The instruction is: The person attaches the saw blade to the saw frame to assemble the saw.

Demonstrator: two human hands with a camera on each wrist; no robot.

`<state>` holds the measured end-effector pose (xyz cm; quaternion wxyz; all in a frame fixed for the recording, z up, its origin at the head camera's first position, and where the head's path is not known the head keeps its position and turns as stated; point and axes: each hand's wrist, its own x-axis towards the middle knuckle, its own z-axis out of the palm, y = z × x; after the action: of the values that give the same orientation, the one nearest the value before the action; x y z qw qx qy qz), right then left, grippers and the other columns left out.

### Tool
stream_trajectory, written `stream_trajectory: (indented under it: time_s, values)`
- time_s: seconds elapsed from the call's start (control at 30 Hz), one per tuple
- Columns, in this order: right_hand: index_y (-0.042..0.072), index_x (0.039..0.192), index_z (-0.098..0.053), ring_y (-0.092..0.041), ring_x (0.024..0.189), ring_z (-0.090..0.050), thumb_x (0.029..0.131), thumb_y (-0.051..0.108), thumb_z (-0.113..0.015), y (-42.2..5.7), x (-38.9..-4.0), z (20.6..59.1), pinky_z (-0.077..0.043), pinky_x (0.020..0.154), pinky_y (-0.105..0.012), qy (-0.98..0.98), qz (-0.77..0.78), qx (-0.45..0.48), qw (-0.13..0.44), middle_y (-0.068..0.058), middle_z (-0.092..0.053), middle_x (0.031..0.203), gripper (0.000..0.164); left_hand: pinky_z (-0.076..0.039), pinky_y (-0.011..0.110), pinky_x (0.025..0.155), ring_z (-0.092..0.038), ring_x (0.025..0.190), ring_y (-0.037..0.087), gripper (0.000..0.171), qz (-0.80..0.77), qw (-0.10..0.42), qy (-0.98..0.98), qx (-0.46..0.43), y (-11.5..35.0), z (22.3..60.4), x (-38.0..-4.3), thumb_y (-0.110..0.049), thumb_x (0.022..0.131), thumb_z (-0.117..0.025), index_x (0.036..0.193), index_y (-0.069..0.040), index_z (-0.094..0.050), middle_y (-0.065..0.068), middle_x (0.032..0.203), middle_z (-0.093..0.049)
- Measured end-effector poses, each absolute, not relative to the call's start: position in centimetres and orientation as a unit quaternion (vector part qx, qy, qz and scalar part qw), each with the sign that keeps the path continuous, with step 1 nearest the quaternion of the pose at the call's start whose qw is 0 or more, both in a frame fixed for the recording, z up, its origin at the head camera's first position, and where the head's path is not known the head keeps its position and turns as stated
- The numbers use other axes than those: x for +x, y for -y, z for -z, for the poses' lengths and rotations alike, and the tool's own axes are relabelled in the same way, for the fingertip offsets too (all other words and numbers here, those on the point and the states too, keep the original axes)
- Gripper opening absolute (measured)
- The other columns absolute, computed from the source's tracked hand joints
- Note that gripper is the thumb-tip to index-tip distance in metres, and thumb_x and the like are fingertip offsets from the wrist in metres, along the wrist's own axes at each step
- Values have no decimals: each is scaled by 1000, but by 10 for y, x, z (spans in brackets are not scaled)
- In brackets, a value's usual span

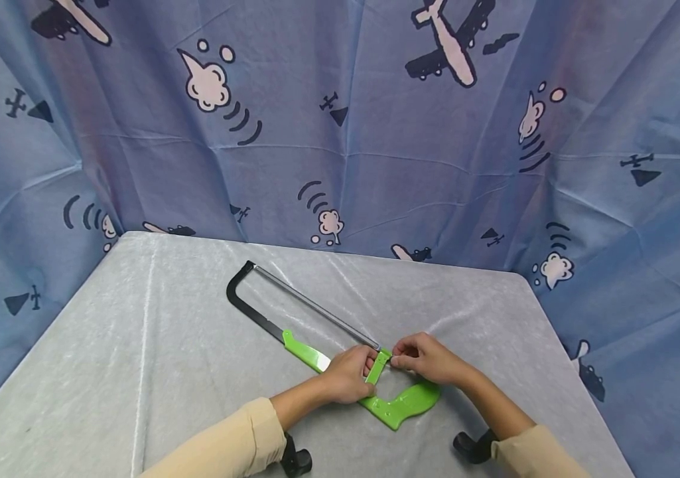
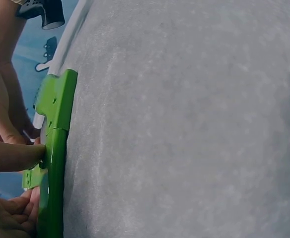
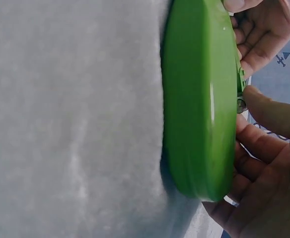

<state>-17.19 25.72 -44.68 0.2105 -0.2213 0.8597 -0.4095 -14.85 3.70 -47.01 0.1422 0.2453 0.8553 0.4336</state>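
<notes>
A hacksaw with a green handle (image 1: 414,400) lies slantwise on the table, its black frame (image 1: 256,314) toward the far left and its straight metal blade (image 1: 316,307) on the far side. My left hand (image 1: 348,375) grips the green upright between the frame and the blade's near end, thumb pressed against it in the left wrist view. Just right of that upright, my right hand (image 1: 426,358) pinches a small metal nut (image 3: 241,104) at the blade's end between thumb and fingers. The fingers largely cover the nut in the head view.
Light grey cloth covers the table (image 1: 196,398). A blue curtain (image 1: 375,186) printed with planes and clouds hangs behind and on both sides. Black wrist-worn devices (image 1: 472,447) sit under both forearms, close to the cloth.
</notes>
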Motion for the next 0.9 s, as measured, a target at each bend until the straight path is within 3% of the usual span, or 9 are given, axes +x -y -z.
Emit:
stream_trajectory:
  time_s: [0.37, 0.9]
  values:
    - [-5, 94, -66, -11, 65, -49, 99, 8, -57, -259, -174, 450, -42, 58, -23, -851, 416, -215, 239, -4, -56, 75, 17, -41, 20, 74, -49, 79, 4, 47, -440, 140, -852, 246, -36, 468, -147, -2, 70, -80, 113, -1, -60, -2, 88, -56]
    - [-6, 92, -68, -5, 59, -42, 102, 7, -51, -259, -174, 450, -35, 56, -22, -850, 412, -225, 239, 4, -45, 68, 24, -42, 20, 74, -52, 80, 5, 49, -435, 140, -855, 245, -38, 469, -147, -3, 70, -80, 115, -1, -60, -2, 90, -56]
